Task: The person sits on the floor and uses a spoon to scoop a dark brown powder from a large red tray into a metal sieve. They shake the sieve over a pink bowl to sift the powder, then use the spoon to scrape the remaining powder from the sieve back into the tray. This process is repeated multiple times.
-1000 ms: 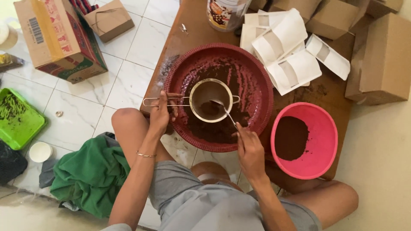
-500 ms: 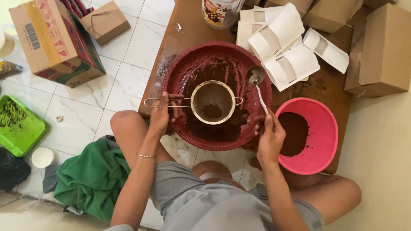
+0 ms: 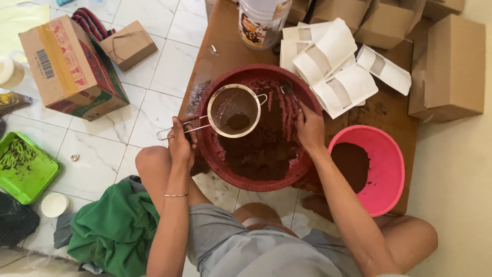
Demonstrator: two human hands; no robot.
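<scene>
My left hand [image 3: 181,143] grips the wire handle of a round metal sieve [image 3: 234,110], held over the left part of a dark red bowl [image 3: 215,154] full of brown powder [image 3: 261,149]. A small lump of powder lies in the sieve. My right hand [image 3: 309,127] rests on the bowl's right rim and holds a metal spoon [image 3: 287,88] whose head points to the bowl's far side. A pink bowl [image 3: 387,169] with a little brown powder sits just right of my right forearm.
White window pouches [image 3: 333,66] lie fanned behind the bowls beside a plastic jar [image 3: 262,20]. Brown boxes [image 3: 451,66] line the right of the low wooden table [image 3: 215,66]. On the tiled floor: a cardboard carton [image 3: 69,69], green tray [image 3: 23,169], green cloth [image 3: 115,231].
My right hand lifted the spoon out of the sieve, swung it right, then brought it to the bowl's right rim. The sieve has shifted left and now tilts over the bowl's left side.
</scene>
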